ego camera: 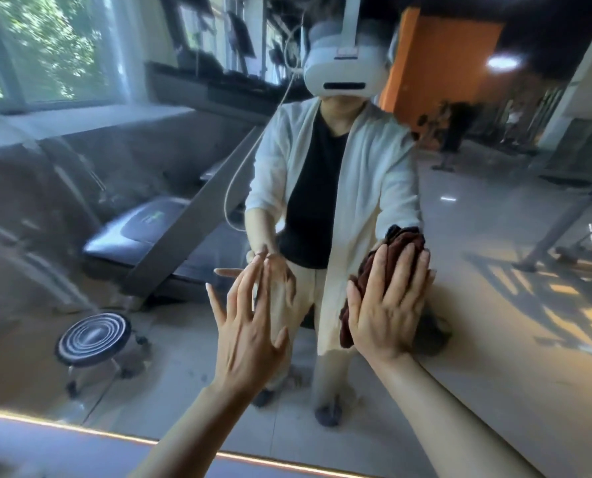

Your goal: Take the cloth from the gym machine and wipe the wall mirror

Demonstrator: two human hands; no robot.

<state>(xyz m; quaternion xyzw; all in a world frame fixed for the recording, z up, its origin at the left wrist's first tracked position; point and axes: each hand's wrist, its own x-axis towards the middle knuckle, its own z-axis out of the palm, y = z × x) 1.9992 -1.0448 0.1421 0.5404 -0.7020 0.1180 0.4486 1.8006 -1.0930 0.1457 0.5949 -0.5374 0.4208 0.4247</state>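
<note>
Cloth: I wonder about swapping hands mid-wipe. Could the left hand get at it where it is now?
Probably yes. The left hand is open and holds nothing, close beside the right hand, which presses the cloth flat against the mirror; nothing lies between them.

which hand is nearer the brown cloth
Right. The right hand presses flat on the brown cloth against the wall mirror. The left hand is off to the cloth's left, fingers spread, not touching it.
</note>
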